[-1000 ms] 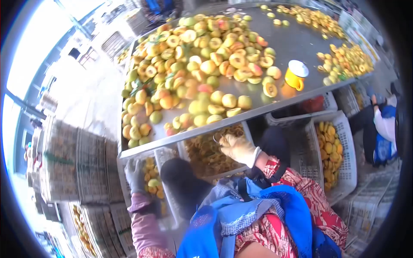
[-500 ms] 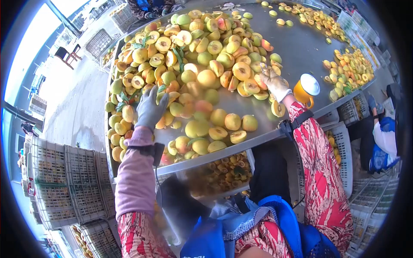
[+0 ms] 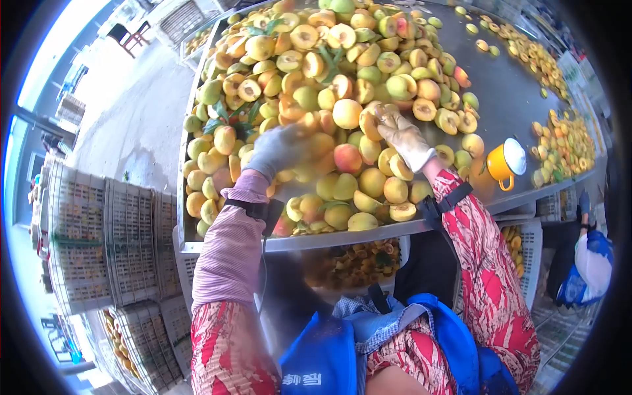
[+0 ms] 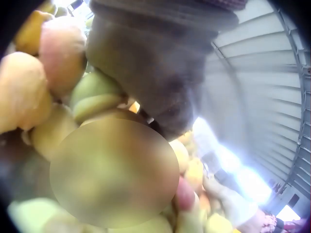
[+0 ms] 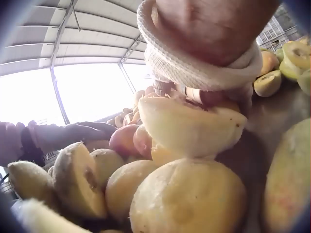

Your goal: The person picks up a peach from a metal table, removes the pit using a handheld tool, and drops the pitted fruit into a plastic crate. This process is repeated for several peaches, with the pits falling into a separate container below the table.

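Note:
A grey glove covers my left hand [image 3: 280, 148], which is blurred over the heap of peaches [image 3: 289, 62]; its fingertips are lost in the blur. In the left wrist view a large blurred peach [image 4: 116, 170] lies close below that hand. My right hand [image 3: 403, 135], in a cream glove, pinches a peach half [image 3: 370, 124] at the heap's near right side. Below it in the right wrist view are a cut peach [image 5: 189, 126] and a round peach [image 5: 187, 194]. A bit of metal shows at the right fingers, partly hidden.
A yellow mug [image 3: 505, 161] with a white top stands on the metal table [image 3: 490, 85], right of the heap. More cut peaches [image 3: 566, 148] lie along the far right edge. Under the front edge sits a crate of brown scraps [image 3: 362, 263]. Stacked crates [image 3: 79, 237] rise at the left.
Both hands have come up from the crates below the table edge onto the heap. Since half a second ago they have drawn closer together, and the right hand has taken hold of a peach half.

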{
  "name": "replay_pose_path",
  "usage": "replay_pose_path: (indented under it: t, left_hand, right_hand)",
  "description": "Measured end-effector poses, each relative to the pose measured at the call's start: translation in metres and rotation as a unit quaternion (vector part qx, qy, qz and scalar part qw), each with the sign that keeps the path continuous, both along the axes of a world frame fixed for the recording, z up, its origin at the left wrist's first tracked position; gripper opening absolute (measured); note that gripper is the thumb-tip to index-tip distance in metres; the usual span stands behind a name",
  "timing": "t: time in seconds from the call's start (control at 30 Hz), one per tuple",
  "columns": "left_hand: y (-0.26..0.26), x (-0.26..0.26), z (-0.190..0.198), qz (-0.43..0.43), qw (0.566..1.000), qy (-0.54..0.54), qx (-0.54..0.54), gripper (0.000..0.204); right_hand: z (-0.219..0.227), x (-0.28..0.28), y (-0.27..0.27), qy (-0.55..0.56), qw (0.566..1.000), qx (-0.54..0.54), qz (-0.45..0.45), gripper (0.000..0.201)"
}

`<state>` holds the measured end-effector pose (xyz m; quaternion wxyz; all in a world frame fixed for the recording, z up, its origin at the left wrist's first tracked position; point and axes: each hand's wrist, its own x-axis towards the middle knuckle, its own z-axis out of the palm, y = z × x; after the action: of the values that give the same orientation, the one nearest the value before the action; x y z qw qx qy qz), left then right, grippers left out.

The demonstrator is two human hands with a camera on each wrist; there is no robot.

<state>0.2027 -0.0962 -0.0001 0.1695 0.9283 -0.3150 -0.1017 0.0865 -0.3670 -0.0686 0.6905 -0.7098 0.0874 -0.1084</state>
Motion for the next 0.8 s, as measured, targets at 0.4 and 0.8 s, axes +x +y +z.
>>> replay_pose_path:
  t: [0.4,0.8]
  left_hand:
    - [0.104,0.004,0.0,0.154,0.981,-0.103,-0.058,0.039]
    - [0.123,0.079,-0.056,0.221,0.858,0.126,-0.446,0.038]
  right_hand:
    - [0.026,0.01,0.039,-0.047,0.947,-0.312,0.057,0.032]
    - [0.008,0.021,-0.005,0.16,0.848,-0.487,0.136,0.047]
